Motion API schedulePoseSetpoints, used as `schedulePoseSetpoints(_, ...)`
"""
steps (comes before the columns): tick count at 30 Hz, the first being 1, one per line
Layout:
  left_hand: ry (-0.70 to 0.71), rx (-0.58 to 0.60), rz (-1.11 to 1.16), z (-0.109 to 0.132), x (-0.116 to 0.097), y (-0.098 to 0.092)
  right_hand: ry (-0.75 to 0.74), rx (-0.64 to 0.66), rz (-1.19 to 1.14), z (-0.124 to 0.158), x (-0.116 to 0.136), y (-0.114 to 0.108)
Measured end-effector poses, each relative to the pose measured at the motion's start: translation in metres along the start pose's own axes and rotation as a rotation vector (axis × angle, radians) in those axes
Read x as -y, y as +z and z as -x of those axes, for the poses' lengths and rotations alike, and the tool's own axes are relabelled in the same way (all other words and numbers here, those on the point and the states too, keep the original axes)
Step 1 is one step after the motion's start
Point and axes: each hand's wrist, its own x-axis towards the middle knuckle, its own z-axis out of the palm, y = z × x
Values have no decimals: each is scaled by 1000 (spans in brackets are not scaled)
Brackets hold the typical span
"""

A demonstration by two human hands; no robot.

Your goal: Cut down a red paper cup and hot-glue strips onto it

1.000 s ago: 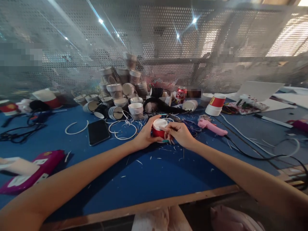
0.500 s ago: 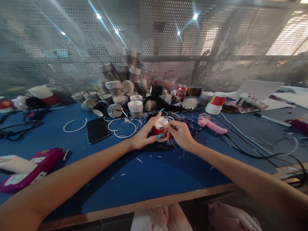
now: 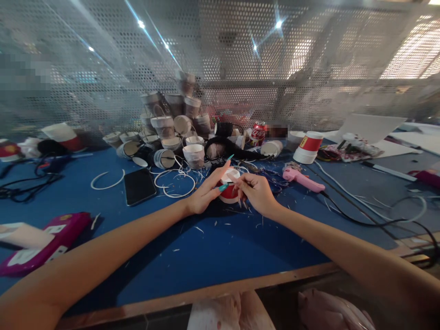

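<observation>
A short red paper cup (image 3: pixel 229 192) with a white rim stands on the blue table (image 3: pixel 213 252) between my hands. My left hand (image 3: pixel 206 192) holds it from the left, thumb against its side and fingers stretched out over the rim. My right hand (image 3: pixel 256 192) is closed on the cup's right side, pinching a thin white strip at the rim. Small white paper scraps lie scattered around the cup.
A heap of cut cups (image 3: pixel 175 123) and white rings sits behind. A black phone (image 3: pixel 139 184) lies left, a pink glue gun (image 3: pixel 302 178) with its cable right, a stack of red cups (image 3: pixel 309 147), a soda can (image 3: pixel 257 133), and a magenta case (image 3: pixel 44 243) at near left. Perforated screen behind.
My left hand's fingers have unwrapped from the cup and stretched out along its side. The cup has sunk slightly toward the table. The right hand stays pinched at the rim.
</observation>
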Motion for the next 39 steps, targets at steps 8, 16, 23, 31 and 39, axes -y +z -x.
schedulePoseSetpoints(8, 13, -4, 3, -1, -2, 0, -4, -17, 37, 2, 2, 1)
schedulePoseSetpoints(16, 24, -4, -8, -1, -1, 0, -11, -24, 58, 3, 4, 1)
schedulePoseSetpoints(23, 6, -10, -13, -1, -3, 0, -13, -40, 74, 2, 4, 2)
schedulePoseSetpoints(31, 11, -4, 10, -1, -1, 0, -20, -28, 66, 3, 2, 2)
schedulePoseSetpoints(39, 29, -13, -39, -1, -1, 0, -8, -46, 65, 3, 4, 4)
